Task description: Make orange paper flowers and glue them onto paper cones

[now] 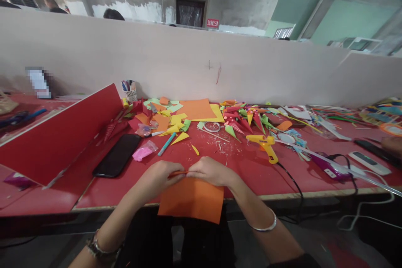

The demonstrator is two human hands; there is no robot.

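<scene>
An orange paper sheet (pixel 192 199) hangs over the near edge of the red table (pixel 251 167). Both hands pinch its top edge, which looks folded or rolled over. My left hand (pixel 158 178) grips the left part of that edge, fingers closed. My right hand (pixel 209 171) grips the right part, fingers closed, thumb tips almost meeting those of the left hand. A watch sits on my left wrist and a silver bangle on my right.
A black phone (pixel 117 155), a pink bag (pixel 143 150), a teal pen (pixel 166 144) and a yellow glue gun (pixel 265 145) with a black cable lie nearby. Coloured paper scraps and cones (pixel 245 119) fill the back. A red divider board (pixel 59 134) leans at left. A purple tool (pixel 326 165) lies right.
</scene>
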